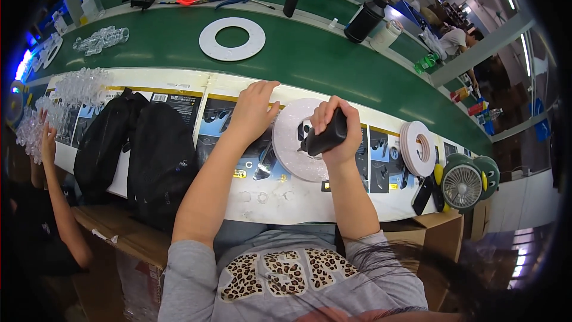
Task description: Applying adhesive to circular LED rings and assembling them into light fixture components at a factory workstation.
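Faces a long green worktop [161, 65], overlaid along the near side with printed sheets [211, 125]. To the left, two bulky black bag-like fabric pieces [161, 161], side by side. On the sheets, between both hands, a large white ring [286, 152], lying flat. Beyond, on the green, a second white ring [207, 40], also flat. At far right, a small green fan [462, 186]. Holds the left hand [253, 107] just beside the near ring's upper-left rim, with grip loosely spread, thumb apart from curved fingers; cannot tell about contact. Wraps the right hand [351, 134] in a closed grip round a black bottle [330, 134], tilted nozzle-down over the near ring. Left of the fan, stacked pale rings [411, 158] and a black phone-like slab [422, 195]. Smallest, near the front edge, some clear bits [262, 197].
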### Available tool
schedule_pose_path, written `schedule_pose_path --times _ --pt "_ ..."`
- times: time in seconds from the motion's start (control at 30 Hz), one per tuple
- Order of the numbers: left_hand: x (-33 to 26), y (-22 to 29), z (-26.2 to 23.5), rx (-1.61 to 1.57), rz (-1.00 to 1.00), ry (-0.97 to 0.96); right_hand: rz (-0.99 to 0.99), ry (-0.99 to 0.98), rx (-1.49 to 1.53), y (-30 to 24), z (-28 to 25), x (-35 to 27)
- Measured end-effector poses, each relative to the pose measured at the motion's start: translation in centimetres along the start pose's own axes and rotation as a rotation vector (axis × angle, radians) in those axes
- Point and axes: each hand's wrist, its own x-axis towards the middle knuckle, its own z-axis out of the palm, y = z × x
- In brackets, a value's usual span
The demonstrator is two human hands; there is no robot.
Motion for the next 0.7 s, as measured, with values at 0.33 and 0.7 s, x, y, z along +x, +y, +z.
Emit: schedule_pose_path --times 0.33,0.7 --pt "-0.1 -0.4 0.4 0.015 0.029 0.056 0.014 -0.03 -0.009 0.3 2.4 -0.2" --pt "-0.1 -0.5 0.4 0.0 0.031 0.067 0.064 -0.08 -0.02 1.5 2.5 -0.3"
